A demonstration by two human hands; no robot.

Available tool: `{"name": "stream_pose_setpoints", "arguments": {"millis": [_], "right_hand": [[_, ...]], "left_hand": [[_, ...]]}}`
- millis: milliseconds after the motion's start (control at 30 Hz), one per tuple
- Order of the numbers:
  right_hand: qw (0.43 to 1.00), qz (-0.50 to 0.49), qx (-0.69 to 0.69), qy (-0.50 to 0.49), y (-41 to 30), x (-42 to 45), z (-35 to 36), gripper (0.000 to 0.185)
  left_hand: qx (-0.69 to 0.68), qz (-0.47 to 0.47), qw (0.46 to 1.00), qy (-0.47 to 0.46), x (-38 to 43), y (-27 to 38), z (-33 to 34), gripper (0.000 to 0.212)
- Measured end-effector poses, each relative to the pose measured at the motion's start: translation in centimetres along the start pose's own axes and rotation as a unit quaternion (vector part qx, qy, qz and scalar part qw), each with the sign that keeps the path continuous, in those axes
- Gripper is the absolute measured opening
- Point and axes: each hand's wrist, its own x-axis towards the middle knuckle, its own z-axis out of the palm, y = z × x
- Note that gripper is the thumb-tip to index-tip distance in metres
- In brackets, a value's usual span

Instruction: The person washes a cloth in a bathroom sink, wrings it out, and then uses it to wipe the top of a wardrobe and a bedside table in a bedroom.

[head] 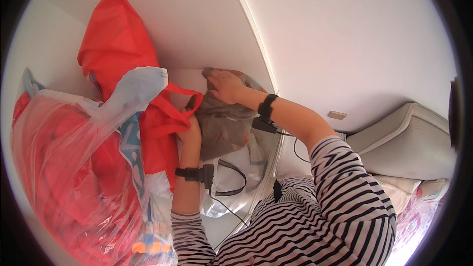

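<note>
My right hand lies flat, fingers apart, on the upper part of a grey-brown patterned cloth bundle. Against the bundle's left side is my left hand, partly behind the red strap handles of a red fabric bag; its fingertips are hidden, so its grip is unclear. Beneath the bundle sits a silvery bag with a dark handle. To the left, a large clear plastic bag holds red padded material, its gathered whitish top leaning over the red bag.
White walls enclose the bags behind and at the left. A pale frame edge runs down beside my right forearm. At the right are a beige upholstered headboard or cushion and a wall plate. Thin cables trail from both wrist straps.
</note>
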Motion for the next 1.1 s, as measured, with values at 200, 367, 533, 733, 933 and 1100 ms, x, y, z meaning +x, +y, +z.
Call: {"name": "stream_pose_setpoints", "arguments": {"millis": [200,367,533,733,933,1100], "right_hand": [[0.998,0.052,-0.026,0.026,-0.5,-5.0,-2.3,0.061],[0.999,-0.014,-0.016,0.035,0.3,-3.1,-1.3,0.059],[0.997,-0.032,-0.029,-0.060,-0.4,4.9,2.5,0.065],[0.994,-0.052,-0.020,-0.097,-2.4,13.3,6.4,0.062],[0.990,-0.115,0.033,-0.078,-4.1,18.8,10.1,0.051],[0.984,-0.133,0.033,-0.113,-5.8,21.0,10.6,0.052]], "left_hand": [[0.087,0.076,0.990,-0.077,-2.8,-0.3,-1.0,0.038],[0.073,0.043,0.990,-0.112,-4.5,0.7,-1.7,0.057],[0.089,0.067,0.991,-0.077,-3.6,1.7,-1.5,0.056],[0.115,-0.015,0.984,-0.135,-2.3,2.7,-1.0,0.055],[0.123,-0.056,0.977,-0.162,-1.3,0.3,0.8,0.049],[0.245,0.076,0.962,-0.092,-1.2,-2.0,1.8,0.042]]}}
